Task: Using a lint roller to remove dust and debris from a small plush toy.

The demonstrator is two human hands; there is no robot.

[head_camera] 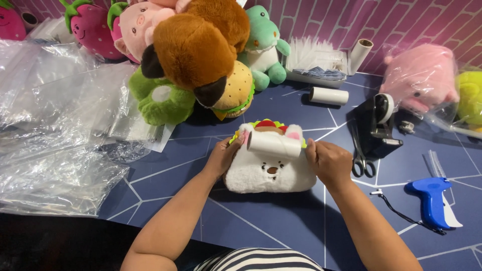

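**K:** Pink brick-pattern wall (401, 20) at the back, dark blue tabletop with white line pattern (281, 221) below it. Packaging status?

**M:** Heap of clear plastic bags (55, 125) covers the left side of the table. One more clear bag at far right holds a pink plush toy (419, 75), with a yellow-green plush (471, 95) just beside it. White tray of small white and blue slips (316, 65) stands against the wall, a bare cardboard tube (360, 55) leaning next to it.

**K:** Hands?

**M:** Both forearms come in from the bottom edge and converge at centre. Left hand (223, 158) grips the left side of a white fluffy bear-faced plush with taco filling on top (271, 173); fingers curled closed around it. Right hand (329, 161) is closed on the right end of a white lint roller (273, 144), which lies across the top of the plush, touching it.

**K:** Plush location?

**M:** Flat on the table, centre, face toward the camera. Behind it is a pile of plush toys: brown dog (196, 45), burger (236, 93), green dinosaur (263, 47).

**K:** Tools?

**M:** Right of the hands: black tape dispenser (379, 123), scissors (361, 158), blue tagging gun (432, 198). Spare white roll (329, 95) lies further back.
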